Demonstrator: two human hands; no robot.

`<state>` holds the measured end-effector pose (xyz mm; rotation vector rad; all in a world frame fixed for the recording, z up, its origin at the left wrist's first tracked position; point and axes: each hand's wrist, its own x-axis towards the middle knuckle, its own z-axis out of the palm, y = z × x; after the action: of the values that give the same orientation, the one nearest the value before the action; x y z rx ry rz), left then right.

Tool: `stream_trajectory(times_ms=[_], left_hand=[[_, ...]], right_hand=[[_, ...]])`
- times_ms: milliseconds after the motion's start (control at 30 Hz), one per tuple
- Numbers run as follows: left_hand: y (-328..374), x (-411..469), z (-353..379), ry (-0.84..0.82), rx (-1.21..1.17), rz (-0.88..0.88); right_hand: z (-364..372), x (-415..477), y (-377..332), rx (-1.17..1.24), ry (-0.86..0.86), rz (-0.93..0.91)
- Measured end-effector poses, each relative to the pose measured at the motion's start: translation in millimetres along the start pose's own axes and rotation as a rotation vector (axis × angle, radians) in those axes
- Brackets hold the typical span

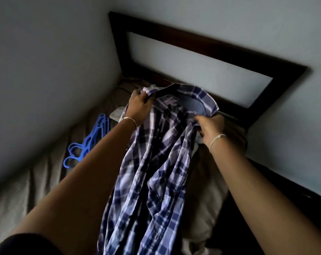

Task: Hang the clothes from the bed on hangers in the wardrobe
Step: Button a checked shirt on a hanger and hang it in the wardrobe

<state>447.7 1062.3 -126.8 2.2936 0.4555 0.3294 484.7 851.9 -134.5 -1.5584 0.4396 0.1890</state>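
A blue and white plaid shirt (152, 172) hangs in the air over the bed, held up by its collar. My left hand (139, 105) grips the left side of the collar. My right hand (210, 127) grips the right side of the collar near the front edge. The shirt's body drapes down toward me between my forearms. A pile of blue plastic hangers (89, 140) lies on the bed to the left, apart from both hands. More clothes (117, 114) lie on the bed behind the shirt, mostly hidden.
The bed (36, 183) has a grey-brown cover and runs along a pale wall on the left. A dark wooden headboard (202, 43) stands behind the shirt. A pale pillow (209, 203) lies under my right forearm. The wardrobe is out of view.
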Motion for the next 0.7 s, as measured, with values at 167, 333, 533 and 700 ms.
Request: stream_trajectory(times_ms=[167, 333, 533, 700], left_hand=[[-9.8, 44.2, 41.4, -0.022, 0.01, 0.016], [-44.2, 72.0, 80.8, -0.14, 0.102, -0.131], [-96.6, 47.0, 118.6, -0.582, 0.295, -0.295], [-128.8, -14.2, 144.1, -0.511, 0.168, -0.383]], right_hand=[[13.8, 48.1, 11.4, 0.044, -0.03, 0.018], [32.9, 82.5, 47.4, 0.004, -0.235, 0.101], [44.5, 88.8, 104.2, -0.144, -0.548, 0.247], [43.1, 87.8, 168.1, -0.307, -0.343, 0.158]])
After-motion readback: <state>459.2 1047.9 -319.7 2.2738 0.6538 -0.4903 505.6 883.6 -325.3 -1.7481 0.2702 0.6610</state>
